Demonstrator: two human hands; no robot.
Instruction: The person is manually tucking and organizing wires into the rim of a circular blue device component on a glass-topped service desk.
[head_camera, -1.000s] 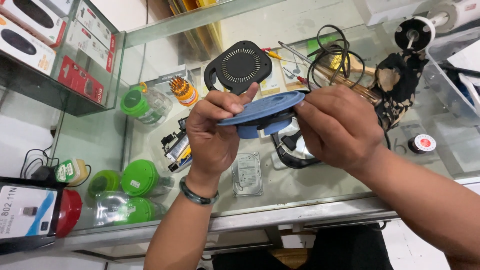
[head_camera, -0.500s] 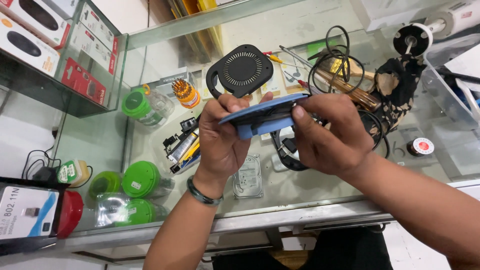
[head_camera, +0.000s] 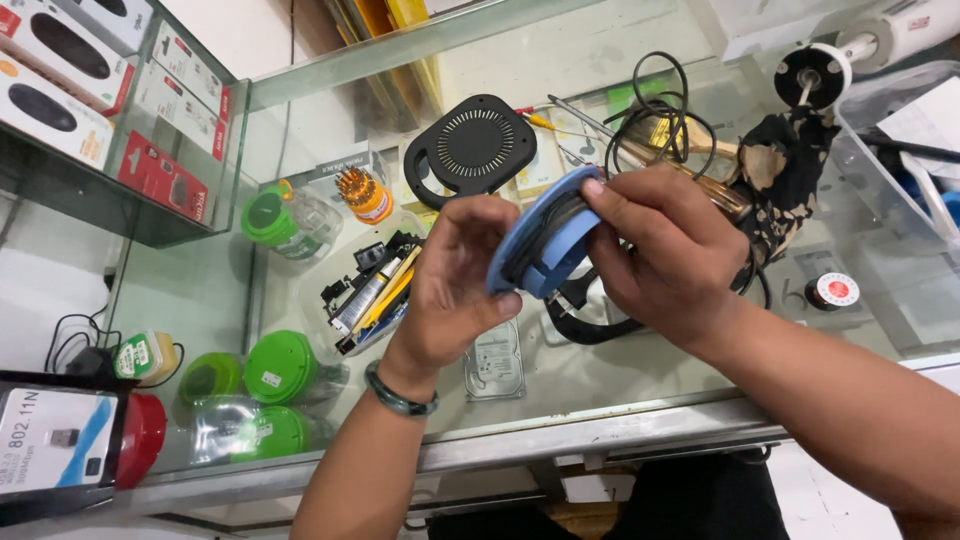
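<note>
Both of my hands hold a blue rounded plastic casing above a glass counter. The casing is tilted on edge, with dark parts showing inside it. My left hand grips its lower left side with thumb and fingers; a dark green bangle sits on that wrist. My right hand holds its upper right rim, the thumb pressed on the top edge. Just behind the hands lies a black round-grilled cover with a handle loop. A black ring-shaped part lies on the glass under my right hand.
Clear jars with green lids stand at the left, one more farther back. A tray of small tools, an orange screwdriver-bit holder, a hard drive, coiled black cable, a tape roll and a clear bin lie around.
The blue casing has been turned from lying nearly flat to standing on edge. My right hand slid to its upper rim and both hands rose slightly.
</note>
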